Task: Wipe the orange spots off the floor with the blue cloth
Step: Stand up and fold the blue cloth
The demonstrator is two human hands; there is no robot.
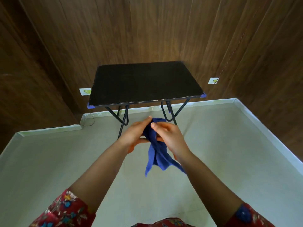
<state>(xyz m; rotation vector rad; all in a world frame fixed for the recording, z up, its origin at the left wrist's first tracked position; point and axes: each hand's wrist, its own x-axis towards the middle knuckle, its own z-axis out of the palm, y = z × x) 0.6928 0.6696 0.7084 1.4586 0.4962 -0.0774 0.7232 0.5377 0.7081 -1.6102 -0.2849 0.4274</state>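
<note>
A blue cloth [156,154] hangs bunched between both hands at chest height, its loose ends dangling down. My left hand [136,134] grips its upper part from the left. My right hand [170,137] grips it from the right, thumb on top of the fabric. Below lies the pale grey-green floor [65,161]. No orange spots show on the floor in this view.
A small black folding table [144,84] with dark metal legs stands straight ahead against dark wood-panelled walls [147,30]. A pale skirting [262,126] runs along the floor's edge. Two white wall sockets [85,91] [213,80] flank the table; a thin wire [91,120] trails at the left.
</note>
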